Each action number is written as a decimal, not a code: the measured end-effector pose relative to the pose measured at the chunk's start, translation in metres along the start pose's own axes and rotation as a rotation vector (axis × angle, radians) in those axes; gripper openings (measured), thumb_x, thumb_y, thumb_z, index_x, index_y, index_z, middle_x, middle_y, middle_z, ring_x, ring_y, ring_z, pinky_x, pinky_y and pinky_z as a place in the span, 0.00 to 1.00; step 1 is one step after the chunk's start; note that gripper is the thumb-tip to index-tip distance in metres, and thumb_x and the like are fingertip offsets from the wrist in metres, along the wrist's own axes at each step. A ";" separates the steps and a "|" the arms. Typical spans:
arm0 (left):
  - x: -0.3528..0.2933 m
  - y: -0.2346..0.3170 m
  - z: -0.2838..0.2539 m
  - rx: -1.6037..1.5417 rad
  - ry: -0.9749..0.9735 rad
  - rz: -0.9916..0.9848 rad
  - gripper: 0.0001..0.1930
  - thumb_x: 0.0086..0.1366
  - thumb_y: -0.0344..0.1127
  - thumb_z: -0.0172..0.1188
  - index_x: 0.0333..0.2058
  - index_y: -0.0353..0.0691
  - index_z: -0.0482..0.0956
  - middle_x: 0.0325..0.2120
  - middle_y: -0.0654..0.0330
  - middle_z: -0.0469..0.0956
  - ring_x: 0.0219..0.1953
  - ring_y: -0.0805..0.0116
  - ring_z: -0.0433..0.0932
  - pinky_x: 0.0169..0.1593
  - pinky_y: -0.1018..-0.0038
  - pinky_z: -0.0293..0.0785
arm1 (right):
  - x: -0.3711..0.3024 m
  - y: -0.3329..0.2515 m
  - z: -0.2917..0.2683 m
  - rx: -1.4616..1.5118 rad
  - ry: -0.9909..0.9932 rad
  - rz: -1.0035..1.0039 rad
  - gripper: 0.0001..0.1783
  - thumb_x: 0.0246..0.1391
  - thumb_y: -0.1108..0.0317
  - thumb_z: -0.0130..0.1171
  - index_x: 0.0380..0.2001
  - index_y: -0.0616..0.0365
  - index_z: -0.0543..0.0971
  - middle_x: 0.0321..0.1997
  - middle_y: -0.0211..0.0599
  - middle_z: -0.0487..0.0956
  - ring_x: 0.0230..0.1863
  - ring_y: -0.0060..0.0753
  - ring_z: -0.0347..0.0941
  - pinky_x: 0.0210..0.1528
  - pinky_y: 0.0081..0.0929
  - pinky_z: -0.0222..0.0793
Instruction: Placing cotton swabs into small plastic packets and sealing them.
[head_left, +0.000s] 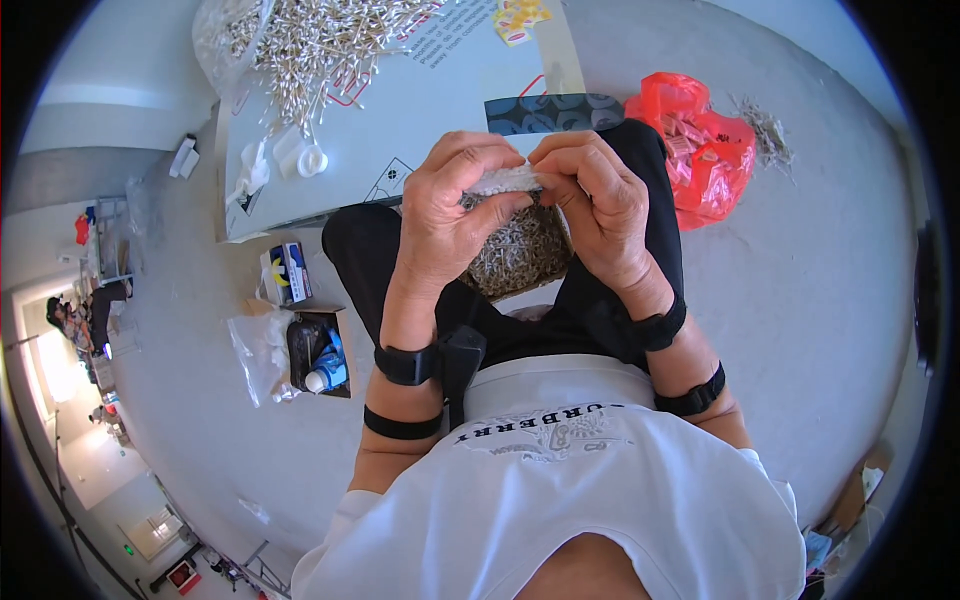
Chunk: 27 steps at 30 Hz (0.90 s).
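I see left hand (445,215) and right hand (600,205) both pinched on the small clear plastic bag of pale sticks (520,245); a slipped pinch could spill sticks onto my lap.

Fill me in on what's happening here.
A seated person holds a clear bag of small white sticks over their lap. The left hand and right hand both pinch the bag's top edge. Ahead, on a flat cardboard sheet, lies a loose pile of white sticks. A red plastic bag sits on the floor to the right.
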<state>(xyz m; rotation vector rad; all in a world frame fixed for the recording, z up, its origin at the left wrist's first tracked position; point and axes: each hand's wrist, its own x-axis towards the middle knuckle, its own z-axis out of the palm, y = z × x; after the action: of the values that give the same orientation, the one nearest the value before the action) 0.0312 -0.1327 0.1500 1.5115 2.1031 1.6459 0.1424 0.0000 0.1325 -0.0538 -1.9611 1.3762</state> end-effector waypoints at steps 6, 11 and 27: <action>-0.001 -0.010 0.002 0.009 0.017 0.009 0.17 0.40 0.22 0.72 0.33 0.36 0.81 0.33 0.60 0.79 0.37 0.65 0.79 0.41 0.73 0.76 | -0.001 0.004 0.002 0.065 0.001 0.051 0.07 0.52 0.85 0.57 0.33 0.64 0.75 0.37 0.37 0.76 0.30 0.24 0.73 0.31 0.19 0.72; -0.002 -0.007 0.004 -0.127 0.076 -0.143 0.18 0.41 0.19 0.71 0.35 0.38 0.81 0.35 0.61 0.79 0.38 0.67 0.78 0.42 0.75 0.75 | -0.003 0.008 0.005 0.196 0.038 0.155 0.05 0.55 0.84 0.55 0.34 0.65 0.75 0.39 0.37 0.77 0.30 0.21 0.73 0.31 0.18 0.72; -0.003 -0.017 0.007 -0.264 0.052 -0.177 0.20 0.52 0.12 0.60 0.45 0.32 0.78 0.45 0.53 0.77 0.48 0.68 0.76 0.51 0.73 0.73 | -0.007 0.018 0.008 0.528 0.114 0.300 0.03 0.58 0.81 0.55 0.35 0.65 0.76 0.43 0.36 0.76 0.32 0.16 0.73 0.35 0.14 0.71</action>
<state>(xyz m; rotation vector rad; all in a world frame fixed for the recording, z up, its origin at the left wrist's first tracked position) 0.0265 -0.1286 0.1327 1.1815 1.8880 1.8261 0.1369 -0.0015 0.1120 -0.1786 -1.4840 2.0021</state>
